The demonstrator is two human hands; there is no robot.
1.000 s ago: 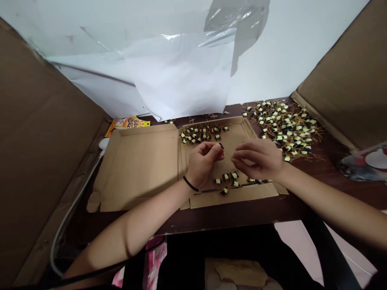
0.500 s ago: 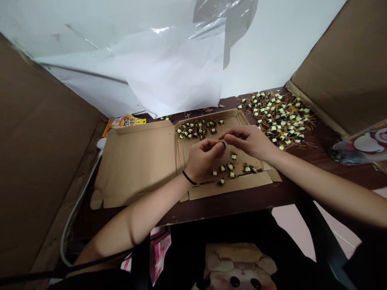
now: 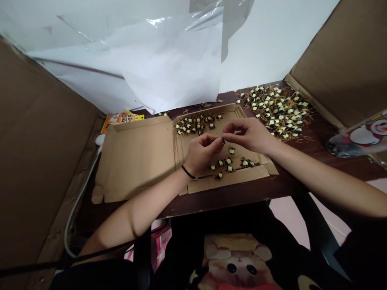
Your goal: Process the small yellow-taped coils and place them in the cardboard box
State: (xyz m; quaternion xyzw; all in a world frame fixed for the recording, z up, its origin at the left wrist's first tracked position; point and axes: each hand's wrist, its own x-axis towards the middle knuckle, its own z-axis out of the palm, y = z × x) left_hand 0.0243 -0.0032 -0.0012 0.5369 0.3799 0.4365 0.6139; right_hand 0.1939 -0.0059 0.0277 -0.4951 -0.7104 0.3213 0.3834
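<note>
My left hand (image 3: 203, 152) is closed, pinching a small wire-leaded coil (image 3: 223, 140) between thumb and fingertips; only its dark end shows. Close against that end, my right hand (image 3: 246, 135) has thumb and forefinger pressed together, and whatever they grip is too small to see. Both hands are above the right half of an opened cardboard box (image 3: 136, 161). Below them in the box lie several loose coils (image 3: 229, 169) with pale yellow tops and dark sides. A cluster of similar coils (image 3: 196, 123) sits along the back of the box.
A large pile of coils with thin copper-coloured wires (image 3: 278, 110) covers the table at the back right. A plastic bag with a snowman print (image 3: 359, 135) lies at the far right. At the left are an orange packet (image 3: 122, 117) and a white cable (image 3: 80, 197). Cardboard walls (image 3: 347, 60) flank the table.
The whole view has shifted slightly. My right hand's fingers have bent closer together at the coil's end, while my left hand keeps its pinch on the coil.
</note>
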